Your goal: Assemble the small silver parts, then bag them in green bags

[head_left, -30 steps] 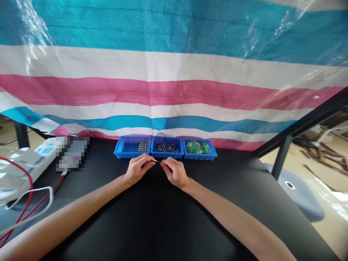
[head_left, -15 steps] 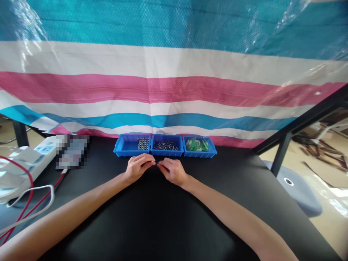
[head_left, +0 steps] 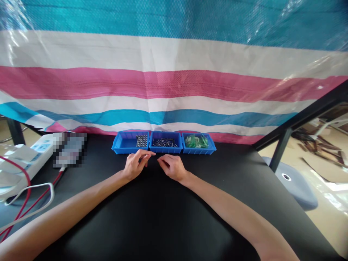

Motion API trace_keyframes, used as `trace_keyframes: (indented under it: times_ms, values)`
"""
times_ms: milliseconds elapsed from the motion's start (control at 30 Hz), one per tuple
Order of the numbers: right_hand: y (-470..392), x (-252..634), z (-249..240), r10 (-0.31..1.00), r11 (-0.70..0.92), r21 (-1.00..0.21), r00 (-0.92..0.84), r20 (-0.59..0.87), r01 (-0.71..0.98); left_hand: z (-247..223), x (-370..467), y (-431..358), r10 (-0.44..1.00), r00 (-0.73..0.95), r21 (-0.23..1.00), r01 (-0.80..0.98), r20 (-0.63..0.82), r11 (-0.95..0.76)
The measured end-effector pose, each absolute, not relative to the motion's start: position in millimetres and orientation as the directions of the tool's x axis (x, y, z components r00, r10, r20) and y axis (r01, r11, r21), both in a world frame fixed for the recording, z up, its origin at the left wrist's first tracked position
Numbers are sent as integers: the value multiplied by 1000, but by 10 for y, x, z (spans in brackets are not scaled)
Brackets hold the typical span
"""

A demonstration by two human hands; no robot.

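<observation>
Backdrop: striped sheet (head_left: 174,85) in teal, white and pink, hanging behind a black table (head_left: 152,217).
Blue bins: three in a row across the table's far side, near the sheet.
Left bin (head_left: 123,149): small round metal parts (head_left: 142,141) grouped in its right half.
Middle bin (head_left: 165,149): thin metal pins (head_left: 164,142), lying loose at mixed angles.
Right bin (head_left: 199,150): green and pale pieces (head_left: 196,141), too small to identify.
Left hand (head_left: 134,166): just in front of the left bin, index finger reaching toward the other hand, thumb beneath it, other fingers bent; whether anything is pinched cannot be told.
Right hand (head_left: 173,167): in front of the middle bin, fingers curled together, thumb close to them; any small part between the tips cannot be made out.
Gap: the two hands' fingertips are near each other but apart.
Table's left side: white power strip (head_left: 40,148) beside a blurred device (head_left: 71,149), with red and white cables nearby.
</observation>
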State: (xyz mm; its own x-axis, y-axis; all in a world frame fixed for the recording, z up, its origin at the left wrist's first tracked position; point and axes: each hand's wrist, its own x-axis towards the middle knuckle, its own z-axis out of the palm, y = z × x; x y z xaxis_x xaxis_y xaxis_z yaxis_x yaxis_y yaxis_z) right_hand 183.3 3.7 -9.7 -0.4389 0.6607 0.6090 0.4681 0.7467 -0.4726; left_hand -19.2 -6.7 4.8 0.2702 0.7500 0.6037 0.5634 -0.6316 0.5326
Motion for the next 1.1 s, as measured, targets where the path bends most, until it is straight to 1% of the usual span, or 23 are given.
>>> trace_keyframes:
  times_ms: [67, 200, 300, 400, 567, 833, 900, 1000, 1100]
  values:
    - [35, 1832, -91, 663, 745, -480, -434, 610, 464, 41, -193, -51, 732, 274, 512, 564, 624, -647]
    - [35, 1833, -89, 664, 744, -482, -430, 612, 463, 33, -195, -9, 625, 321, 384, 567, 712, -728]
    - [34, 1839, -82, 672, 737, -496, -421, 609, 458, 22, -195, 12, 579, 365, 330, 554, 729, -764]
    - [27, 1845, -75, 663, 747, -501, -430, 613, 438, -1, -198, 24, 564, 356, 329, 540, 745, -775]
    - [21, 1841, -90, 637, 770, -448, -509, 579, 454, -29, -196, 37, 563, 316, 351, 529, 764, -773]
    - [33, 1840, -79, 591, 807, -418, -581, 559, 417, -33, -193, 42, 531, 396, 314, 493, 749, -811]
    - [35, 1845, -71, 607, 795, -441, -550, 574, 416, -23, -194, 34, 559, 379, 334, 515, 737, -790]
    - [43, 1855, -69, 646, 764, -510, -461, 609, 396, -11, -187, 21, 597, 336, 350, 566, 729, -746]
    - [52, 1857, -78, 655, 756, -531, -456, 602, 384, -17, -175, 18, 576, 310, 336, 571, 756, -749]
